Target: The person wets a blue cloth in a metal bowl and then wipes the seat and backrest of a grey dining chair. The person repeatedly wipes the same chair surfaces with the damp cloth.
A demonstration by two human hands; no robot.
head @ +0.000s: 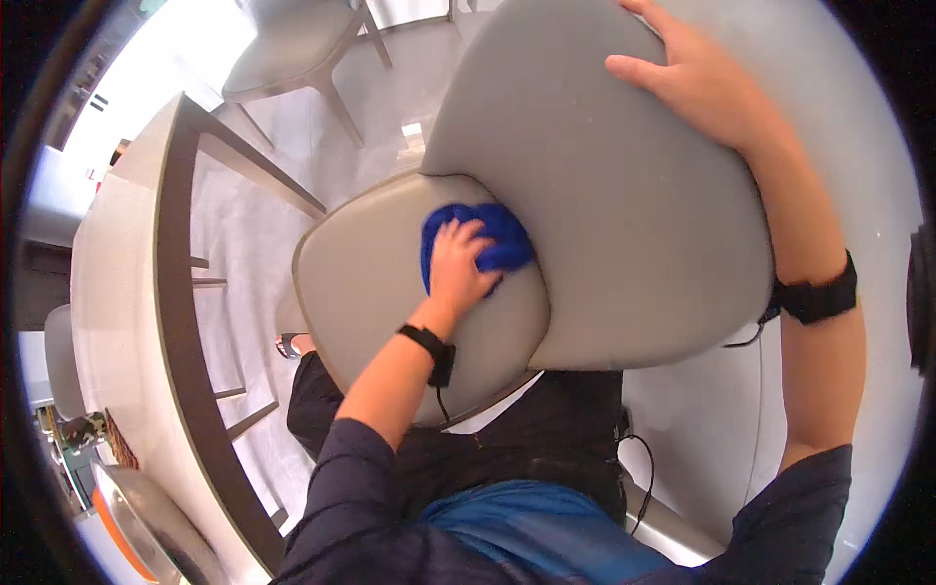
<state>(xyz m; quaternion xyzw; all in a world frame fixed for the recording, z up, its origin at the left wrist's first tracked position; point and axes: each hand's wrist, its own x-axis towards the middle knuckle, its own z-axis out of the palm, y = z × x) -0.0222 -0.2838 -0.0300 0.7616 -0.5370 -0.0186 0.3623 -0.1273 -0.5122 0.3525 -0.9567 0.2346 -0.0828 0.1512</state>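
A chair with a beige padded seat [358, 270] and a grey backrest [585, 183] stands in front of me. On the seat, close to the seam with the backrest, lies a crumpled blue cloth [508, 234]. My left hand [461, 263] presses down on that cloth with its fingers spread and slightly blurred. At the top edge of the backrest rests my right hand [680, 80], thumb on the front face and the other fingers partly hidden over the rim. Each arm wears a black strap with a cable.
Along the left runs a light-topped table [117, 292] with a dark edge. A metal bowl [146, 519] sits at its near end, beside a woven item [121, 439]. Another chair [300, 51] stands at the back. A cable [647, 475] hangs by my right side.
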